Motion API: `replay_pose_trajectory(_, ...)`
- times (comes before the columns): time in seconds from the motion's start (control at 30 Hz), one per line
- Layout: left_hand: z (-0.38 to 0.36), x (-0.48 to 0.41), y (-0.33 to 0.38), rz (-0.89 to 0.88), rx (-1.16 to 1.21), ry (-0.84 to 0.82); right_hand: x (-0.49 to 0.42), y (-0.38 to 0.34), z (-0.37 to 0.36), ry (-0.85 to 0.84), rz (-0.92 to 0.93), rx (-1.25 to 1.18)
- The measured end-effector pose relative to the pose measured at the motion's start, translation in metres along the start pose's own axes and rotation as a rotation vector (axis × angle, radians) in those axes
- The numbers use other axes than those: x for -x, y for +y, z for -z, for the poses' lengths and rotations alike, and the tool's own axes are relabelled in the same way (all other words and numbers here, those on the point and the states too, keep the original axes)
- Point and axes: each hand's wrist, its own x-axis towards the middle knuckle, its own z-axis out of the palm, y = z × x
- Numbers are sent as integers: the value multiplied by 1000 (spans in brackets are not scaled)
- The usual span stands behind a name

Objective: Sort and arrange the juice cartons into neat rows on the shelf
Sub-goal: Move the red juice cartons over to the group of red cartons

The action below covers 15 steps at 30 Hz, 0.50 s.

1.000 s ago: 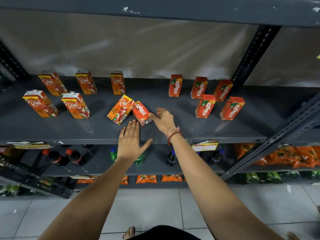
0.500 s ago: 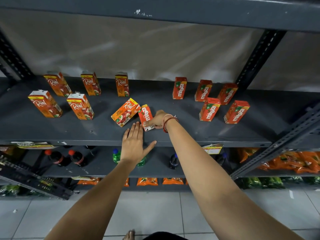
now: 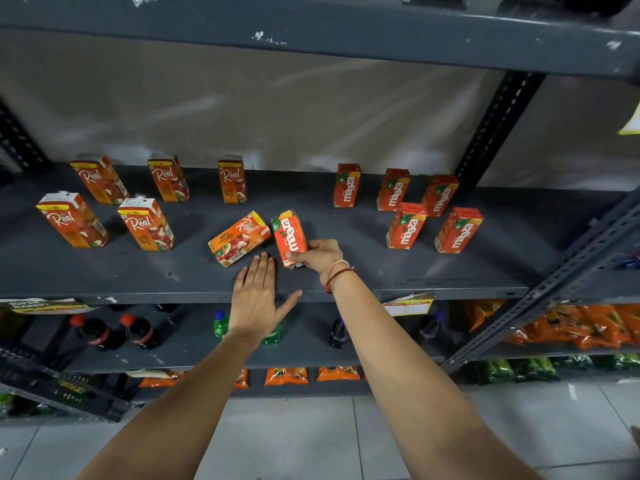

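On the grey shelf [image 3: 104, 271] several Real cartons stand upright at the left, such as one [image 3: 71, 220] in front and one [image 3: 232, 180] at the back. Several Maaza cartons stand at the right, one [image 3: 405, 226] among them. In the middle a Real apple carton [image 3: 239, 238] lies on its side. Right beside it my right hand [image 3: 320, 256] grips the lower end of a Maaza carton [image 3: 289, 237], tilted up off the shelf. My left hand [image 3: 258, 292] rests flat and open on the shelf's front edge, just below the fallen Real carton.
A shelf board [image 3: 311, 32] runs overhead. A slanted metal upright [image 3: 491, 126] rises at the right, and a diagonal brace [image 3: 554, 289] crosses in front. Soda bottles [image 3: 138, 330] and orange snack packs [image 3: 571, 327] fill the lower shelves. Tiled floor lies below.
My right hand closed around the lying Maaza carton and raised it toward upright. My left hand stayed flat at the shelf edge.
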Motion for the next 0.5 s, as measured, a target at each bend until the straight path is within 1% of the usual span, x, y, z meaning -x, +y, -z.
replay_pose_trajectory(0.1, -1, 0, 0, -1, 4, 4, 2, 6, 0, 49, 23, -150)
replay_pose_trajectory(0.17, -2, 0, 0, 1, 3, 8, 5, 9, 2, 46, 92, -212)
replay_pose_trajectory(0.27, -1, 0, 0, 9, -2, 7, 8, 10, 5, 20, 192, -244)
replay_pose_trajectory(0.5, 2, 0, 2, 13, 6, 3, 13, 10, 3, -34, 281, -239)
